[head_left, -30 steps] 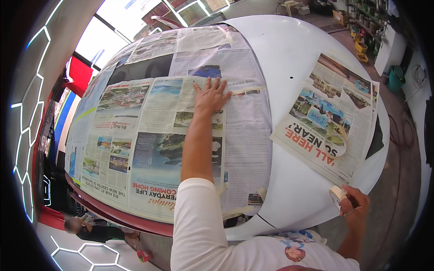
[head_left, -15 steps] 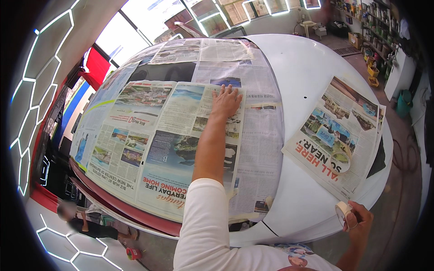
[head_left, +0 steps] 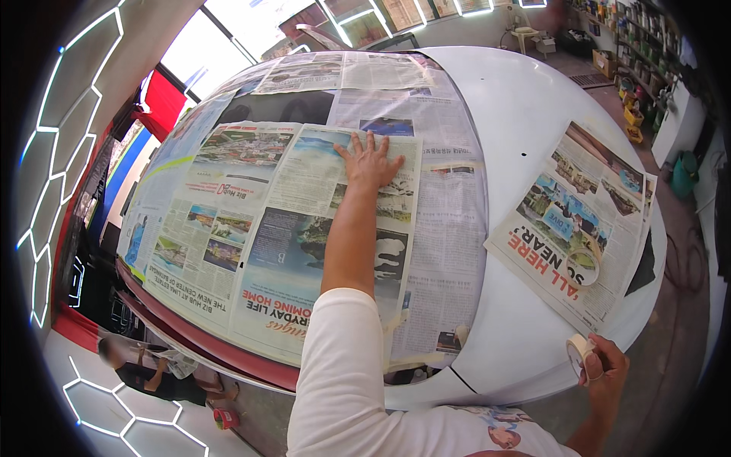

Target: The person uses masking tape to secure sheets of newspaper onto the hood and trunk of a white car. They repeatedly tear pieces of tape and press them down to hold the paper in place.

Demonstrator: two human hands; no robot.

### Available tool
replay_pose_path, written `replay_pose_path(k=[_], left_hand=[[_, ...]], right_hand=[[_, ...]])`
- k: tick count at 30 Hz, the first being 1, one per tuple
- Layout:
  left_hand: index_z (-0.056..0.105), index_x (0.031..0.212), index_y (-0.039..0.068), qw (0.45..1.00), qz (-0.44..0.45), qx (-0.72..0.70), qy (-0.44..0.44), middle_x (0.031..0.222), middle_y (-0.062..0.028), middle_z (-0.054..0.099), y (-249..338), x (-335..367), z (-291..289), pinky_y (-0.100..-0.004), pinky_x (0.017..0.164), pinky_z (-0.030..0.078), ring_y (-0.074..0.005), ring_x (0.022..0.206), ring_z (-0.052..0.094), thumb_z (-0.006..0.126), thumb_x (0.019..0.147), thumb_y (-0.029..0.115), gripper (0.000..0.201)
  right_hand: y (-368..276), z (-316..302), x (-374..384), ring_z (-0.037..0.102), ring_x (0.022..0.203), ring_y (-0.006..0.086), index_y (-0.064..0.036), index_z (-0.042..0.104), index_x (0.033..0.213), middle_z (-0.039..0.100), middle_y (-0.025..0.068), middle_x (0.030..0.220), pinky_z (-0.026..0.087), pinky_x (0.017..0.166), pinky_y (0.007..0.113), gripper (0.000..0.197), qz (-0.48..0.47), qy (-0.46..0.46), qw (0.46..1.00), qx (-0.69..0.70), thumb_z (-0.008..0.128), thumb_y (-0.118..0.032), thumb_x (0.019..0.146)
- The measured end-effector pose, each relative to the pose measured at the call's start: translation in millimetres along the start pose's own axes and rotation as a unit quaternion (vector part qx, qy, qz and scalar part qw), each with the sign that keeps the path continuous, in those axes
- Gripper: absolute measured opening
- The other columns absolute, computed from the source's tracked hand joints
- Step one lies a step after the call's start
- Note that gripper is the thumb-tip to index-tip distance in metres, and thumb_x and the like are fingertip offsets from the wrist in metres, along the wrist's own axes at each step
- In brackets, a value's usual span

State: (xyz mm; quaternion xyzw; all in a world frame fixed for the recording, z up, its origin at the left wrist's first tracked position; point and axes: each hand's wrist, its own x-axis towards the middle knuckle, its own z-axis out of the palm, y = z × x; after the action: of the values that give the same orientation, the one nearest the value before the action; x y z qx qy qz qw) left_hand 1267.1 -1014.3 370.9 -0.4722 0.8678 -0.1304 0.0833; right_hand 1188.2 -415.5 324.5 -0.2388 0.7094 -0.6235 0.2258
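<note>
In the middle of the frame the large newspaper sheet (head_left: 266, 217) lies over the covered windshield, directly under the left hand (head_left: 371, 164), which touches it near the sheet's upper right corner. This hand grasps nothing: it is flat, palm down, with the fingers widely spread. At the lower right, the right hand (head_left: 607, 367) has its fingers closed around a roll of tape (head_left: 577, 356), which stands out at the left side of the fingertips. Above this hand, a newspaper pile (head_left: 560, 206) lies slanted on the white hood (head_left: 510, 99), and a pale ring (head_left: 597, 275) rests on its lower part. At the upper right, yellow bins (head_left: 633, 116) and a teal bucket (head_left: 685, 175) stand on the floor; at the lower left there is a red bucket (head_left: 226, 418). What they contain is too small to tell. The left arm reaches upward from the lower edge, nearly straight; the right forearm rises at the lower right, with the hand bent inward.
</note>
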Motion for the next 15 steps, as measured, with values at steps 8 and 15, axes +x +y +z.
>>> replay_pose_path(k=[8, 15], left_hand=[[0.025, 0.165, 0.031, 0.997, 0.020, -0.062, 0.039, 0.173, -0.0060, 0.015, -7.1, 4.4, -1.3, -0.0746, 0.121, -0.003, -0.0314, 0.161, 0.003, 0.038, 0.095, 0.076, 0.084], [0.052, 0.151, 0.016, 0.886, 0.332, -0.322, 0.010, 0.157, -0.0148, 0.048, 42.9, -148.9, -99.6, -0.0467, 0.117, 0.040, -0.0362, 0.142, 0.048, 0.065, 0.098, 0.048, 0.063]], right_hand=[[-6.2, -7.3, -19.5, 0.056, 0.055, 0.0110, 0.0051, 0.070, 0.120, 0.063, 0.0080, 0.073, 0.047, 0.049, 0.026, 0.046, 0.002, 0.006, 1.000, 0.015, 0.075, -0.032, 0.095], [-13.1, -10.3, -21.8, 0.057, 0.056, 0.0116, 0.0028, 0.071, 0.122, 0.064, 0.0076, 0.075, 0.047, 0.051, 0.027, 0.047, 0.008, -0.002, 1.000, 0.025, 0.076, -0.034, 0.094]])
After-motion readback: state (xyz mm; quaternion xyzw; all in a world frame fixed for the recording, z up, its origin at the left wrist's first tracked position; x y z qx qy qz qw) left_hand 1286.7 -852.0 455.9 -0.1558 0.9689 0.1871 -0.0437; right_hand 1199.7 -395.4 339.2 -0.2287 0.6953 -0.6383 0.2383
